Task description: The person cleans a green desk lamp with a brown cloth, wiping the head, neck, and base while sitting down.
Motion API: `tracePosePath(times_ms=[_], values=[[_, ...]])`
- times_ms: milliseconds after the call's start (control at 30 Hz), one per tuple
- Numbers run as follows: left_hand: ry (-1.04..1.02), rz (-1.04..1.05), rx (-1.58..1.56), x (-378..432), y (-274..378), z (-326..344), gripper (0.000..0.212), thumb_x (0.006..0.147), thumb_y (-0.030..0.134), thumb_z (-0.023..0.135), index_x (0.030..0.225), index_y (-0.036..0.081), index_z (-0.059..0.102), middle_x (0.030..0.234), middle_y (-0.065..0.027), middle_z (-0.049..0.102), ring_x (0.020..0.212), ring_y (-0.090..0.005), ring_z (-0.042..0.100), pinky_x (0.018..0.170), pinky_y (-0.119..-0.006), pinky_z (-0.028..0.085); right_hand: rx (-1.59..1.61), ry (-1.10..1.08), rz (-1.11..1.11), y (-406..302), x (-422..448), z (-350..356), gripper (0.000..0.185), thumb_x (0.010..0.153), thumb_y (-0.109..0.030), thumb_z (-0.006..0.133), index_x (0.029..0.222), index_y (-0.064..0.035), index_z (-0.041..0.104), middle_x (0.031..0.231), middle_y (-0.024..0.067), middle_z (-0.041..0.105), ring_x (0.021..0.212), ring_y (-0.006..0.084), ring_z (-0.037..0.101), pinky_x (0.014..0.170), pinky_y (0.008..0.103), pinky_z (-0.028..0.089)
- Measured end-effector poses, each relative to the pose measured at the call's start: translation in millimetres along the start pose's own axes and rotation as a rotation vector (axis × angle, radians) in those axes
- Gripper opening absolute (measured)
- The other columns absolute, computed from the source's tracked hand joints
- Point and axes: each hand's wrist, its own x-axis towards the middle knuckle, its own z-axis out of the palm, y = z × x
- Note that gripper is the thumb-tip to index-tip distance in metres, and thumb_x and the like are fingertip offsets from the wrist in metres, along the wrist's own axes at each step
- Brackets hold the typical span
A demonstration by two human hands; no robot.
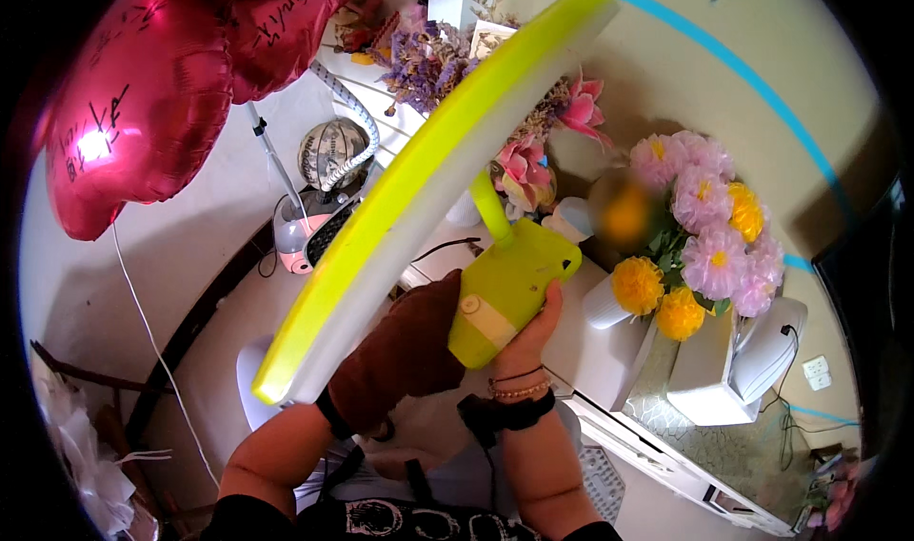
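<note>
Across the middle stretches a lime-green stand, a table lamp or mirror, its long flat head (428,162) seen nearly edge-on with a pale side. A short curved neck joins the head to a rounded block base (525,269), which bears a cream strip with a round button. My right hand (532,327) grips the base from its lower right; a black strap and bracelets circle that wrist. Brown cloth (421,334) covers my left hand (400,362), which lies against the base's left edge. The cloth hides those fingers.
Red foil balloons (157,105) with handwriting hang at upper left. A garment steamer (300,234) and a ball (333,154) stand beyond the stand's head. Artificial flowers (714,219) and a white box (707,377) occupy the right, above a cabinet with drawers (635,441).
</note>
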Motion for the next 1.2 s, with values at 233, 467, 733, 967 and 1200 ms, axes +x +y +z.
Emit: tracePosePath(times_ms=[233, 467, 733, 967, 1200], values=[[-0.009, -0.055, -0.075, -9, 14, 26, 0.059, 0.074, -0.001, 0.054, 0.128, -0.008, 0.032, 0.114, -0.0229, 0.050, 0.106, -0.0313, 0.050, 0.093, -0.034, 0.039, -0.031, -0.005, 0.000, -12, -1, -8, 0.058, 0.087, -0.046, 0.042, 0.128, -0.0059, 0.041, 0.123, 0.0135, 0.051, 0.110, 0.0290, 0.051, 0.093, 0.0411, 0.042], [-0.015, 0.055, -0.001, -27, 36, 29, 0.059, 0.074, 0.000, 0.055, 0.128, -0.008, 0.033, 0.115, -0.0224, 0.049, 0.107, -0.0302, 0.049, 0.095, -0.033, 0.038, 0.065, 0.031, 0.086, 3, -3, 0, 0.059, 0.087, -0.048, 0.041, 0.126, -0.0038, 0.042, 0.122, 0.0150, 0.051, 0.109, 0.0281, 0.051, 0.094, 0.0408, 0.041], [-0.081, -0.015, -0.302, -1, 36, 22, 0.058, 0.074, 0.000, 0.056, 0.127, -0.008, 0.034, 0.117, -0.0218, 0.049, 0.109, -0.0290, 0.048, 0.096, -0.033, 0.037, 0.089, -0.082, 0.278, -12, -10, 17, 0.064, 0.084, -0.056, 0.038, 0.121, -0.0052, 0.047, 0.115, 0.0136, 0.055, 0.104, 0.0270, 0.053, 0.093, 0.0392, 0.041], [-0.143, -0.019, -0.006, -36, 28, 26, 0.058, 0.075, 0.002, 0.057, 0.127, -0.008, 0.035, 0.118, -0.0198, 0.048, 0.110, -0.0276, 0.047, 0.096, -0.033, 0.036, 0.082, 0.065, 0.041, -10, 4, -1, 0.051, 0.089, -0.045, 0.040, 0.121, -0.0049, 0.046, 0.112, 0.0123, 0.056, 0.101, 0.0255, 0.055, 0.089, 0.0382, 0.044], [-0.244, 0.336, 0.549, -15, 32, 30, 0.055, 0.074, 0.004, 0.058, 0.124, -0.006, 0.036, 0.116, -0.0180, 0.049, 0.108, -0.0272, 0.047, 0.095, -0.033, 0.036, 0.232, -0.071, 0.165, -7, 4, -12, 0.044, 0.089, -0.040, 0.044, 0.115, -0.0050, 0.050, 0.101, 0.0125, 0.060, 0.093, 0.0245, 0.058, 0.084, 0.0364, 0.047]])
